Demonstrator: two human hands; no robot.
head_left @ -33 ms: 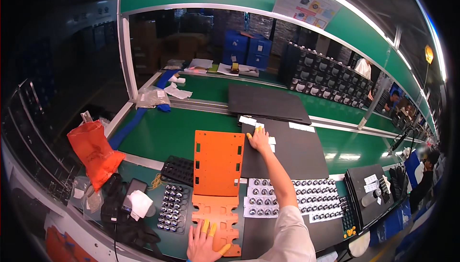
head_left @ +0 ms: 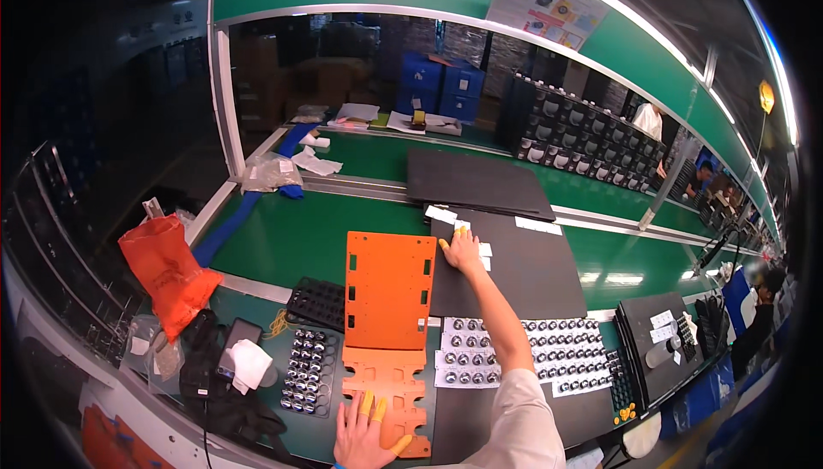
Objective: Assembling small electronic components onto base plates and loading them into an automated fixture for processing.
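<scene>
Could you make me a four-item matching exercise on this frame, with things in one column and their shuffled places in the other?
Things
1. Left hand
2. Right hand
3. Large orange bag
4. Blue boxes

Places
A. Beyond the bench, seen through the frame
B. At the white slips on a black board
C. Furthest left in the picture of these four
D. At the notched orange panel, near the picture's lower edge

Pairs: 1-D, 2-B, 3-C, 4-A
</scene>
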